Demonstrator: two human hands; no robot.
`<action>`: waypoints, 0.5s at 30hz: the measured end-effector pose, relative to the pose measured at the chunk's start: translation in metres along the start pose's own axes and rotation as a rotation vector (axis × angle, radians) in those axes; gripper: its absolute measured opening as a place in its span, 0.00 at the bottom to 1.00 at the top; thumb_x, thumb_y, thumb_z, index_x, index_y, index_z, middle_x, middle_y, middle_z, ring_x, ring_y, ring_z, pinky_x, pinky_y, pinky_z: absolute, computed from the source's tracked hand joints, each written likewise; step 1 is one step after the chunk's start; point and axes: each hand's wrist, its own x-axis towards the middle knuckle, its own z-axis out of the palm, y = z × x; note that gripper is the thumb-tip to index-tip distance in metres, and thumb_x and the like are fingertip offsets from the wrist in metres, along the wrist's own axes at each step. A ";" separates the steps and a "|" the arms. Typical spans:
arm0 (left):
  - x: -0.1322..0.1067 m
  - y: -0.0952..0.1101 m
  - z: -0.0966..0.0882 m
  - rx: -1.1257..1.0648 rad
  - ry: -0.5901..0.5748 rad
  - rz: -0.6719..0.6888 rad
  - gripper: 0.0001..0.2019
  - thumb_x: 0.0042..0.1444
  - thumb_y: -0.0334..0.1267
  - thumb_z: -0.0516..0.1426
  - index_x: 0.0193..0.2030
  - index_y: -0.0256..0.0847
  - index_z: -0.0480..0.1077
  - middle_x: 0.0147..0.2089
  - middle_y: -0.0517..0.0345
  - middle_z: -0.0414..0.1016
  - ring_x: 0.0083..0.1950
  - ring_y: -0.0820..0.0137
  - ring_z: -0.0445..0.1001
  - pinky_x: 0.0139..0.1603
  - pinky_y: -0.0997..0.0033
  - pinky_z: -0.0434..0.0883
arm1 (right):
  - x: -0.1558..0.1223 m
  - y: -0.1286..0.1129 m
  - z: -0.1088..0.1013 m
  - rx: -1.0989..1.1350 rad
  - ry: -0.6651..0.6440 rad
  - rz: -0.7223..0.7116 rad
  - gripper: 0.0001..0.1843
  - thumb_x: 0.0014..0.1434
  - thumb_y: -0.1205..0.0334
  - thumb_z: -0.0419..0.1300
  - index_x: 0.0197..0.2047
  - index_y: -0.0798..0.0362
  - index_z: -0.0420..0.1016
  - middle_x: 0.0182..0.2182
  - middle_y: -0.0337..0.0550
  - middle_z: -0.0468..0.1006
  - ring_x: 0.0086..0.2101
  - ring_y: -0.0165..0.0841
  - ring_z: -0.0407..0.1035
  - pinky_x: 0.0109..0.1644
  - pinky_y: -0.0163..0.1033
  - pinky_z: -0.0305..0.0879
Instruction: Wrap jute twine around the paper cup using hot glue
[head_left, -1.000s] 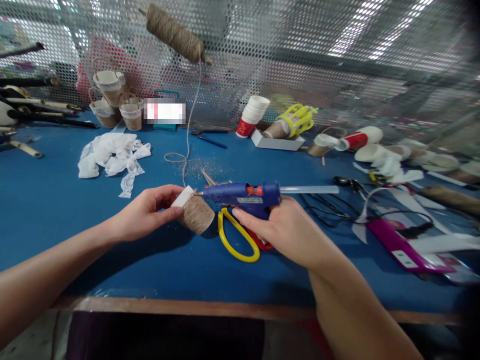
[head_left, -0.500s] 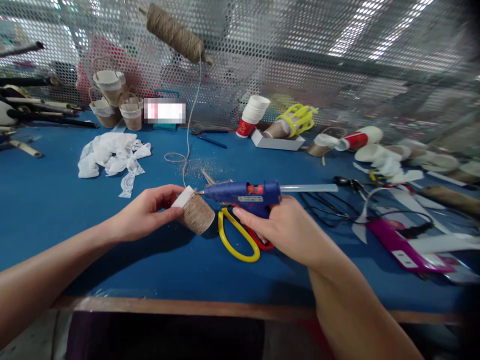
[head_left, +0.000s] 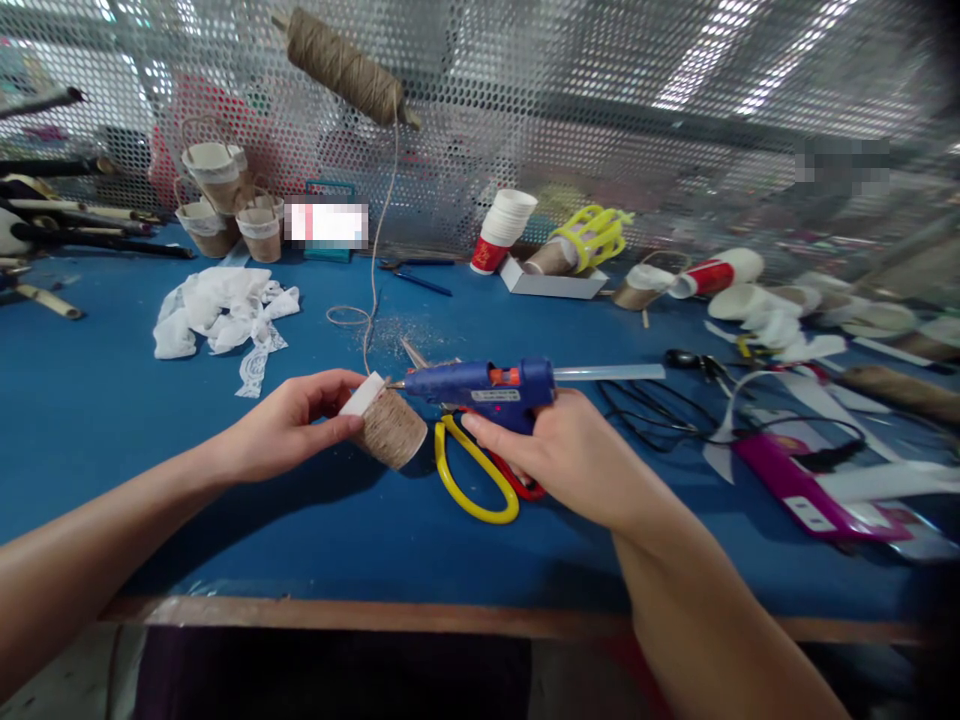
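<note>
A paper cup (head_left: pixel 393 430), wound with brown twine up to a white band at its rim, lies tilted in my left hand (head_left: pixel 311 418), whose thumb and fingers pinch the rim. My right hand (head_left: pixel 574 450) grips a blue hot glue gun (head_left: pixel 480 385) with a clear glue stick (head_left: pixel 611 372) poking out of its back. The gun's nozzle meets the cup where the twine borders the white band; whether glue is coming out is too small to tell. Beneath the gun lie scissors (head_left: pixel 480 500) with yellow and red handles, partly hidden by it. Twine (head_left: pixel 375 270) runs up from the cup.
A twine spool (head_left: pixel 341 65) hangs above by the perforated metal screen. White lace (head_left: pixel 217 310) and twine-wrapped cups (head_left: pixel 259 235) are at left. Pliers (head_left: pixel 424 282) and stacked paper cups (head_left: pixel 504 230) stand further back. At right are black cables (head_left: pixel 652 430) and a purple power strip (head_left: pixel 787 490).
The whole view has shifted slightly. Both hands keep their holds, and the nozzle stays at the cup's white band. The glue gun has barely moved.
</note>
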 end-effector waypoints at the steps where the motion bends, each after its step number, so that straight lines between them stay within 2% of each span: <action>1: 0.000 0.000 0.000 -0.001 -0.001 0.002 0.15 0.54 0.38 0.53 0.48 0.36 0.64 0.44 0.50 0.71 0.44 0.64 0.70 0.46 0.64 0.67 | 0.000 0.000 0.000 0.003 -0.001 0.003 0.11 0.52 0.56 0.55 0.27 0.55 0.71 0.21 0.38 0.72 0.22 0.30 0.64 0.23 0.34 0.61; 8: -0.001 -0.003 -0.001 0.005 -0.008 0.007 0.16 0.54 0.38 0.54 0.49 0.36 0.64 0.44 0.50 0.71 0.44 0.65 0.70 0.45 0.66 0.67 | -0.001 0.001 -0.002 0.000 -0.061 0.038 0.12 0.53 0.55 0.55 0.27 0.55 0.71 0.16 0.35 0.68 0.19 0.28 0.61 0.20 0.33 0.58; 13: 0.000 -0.002 -0.001 0.014 -0.006 0.010 0.17 0.54 0.39 0.54 0.50 0.36 0.64 0.44 0.49 0.72 0.44 0.63 0.70 0.46 0.63 0.67 | 0.000 0.001 -0.001 0.006 0.001 0.009 0.11 0.52 0.57 0.55 0.28 0.55 0.72 0.18 0.36 0.70 0.21 0.29 0.63 0.21 0.33 0.59; 15: 0.000 -0.001 -0.001 0.013 -0.008 0.008 0.17 0.54 0.39 0.54 0.50 0.35 0.64 0.43 0.49 0.72 0.44 0.63 0.70 0.46 0.62 0.67 | 0.000 0.001 -0.001 0.010 -0.011 0.008 0.11 0.53 0.57 0.55 0.28 0.55 0.72 0.17 0.35 0.69 0.20 0.28 0.62 0.21 0.33 0.58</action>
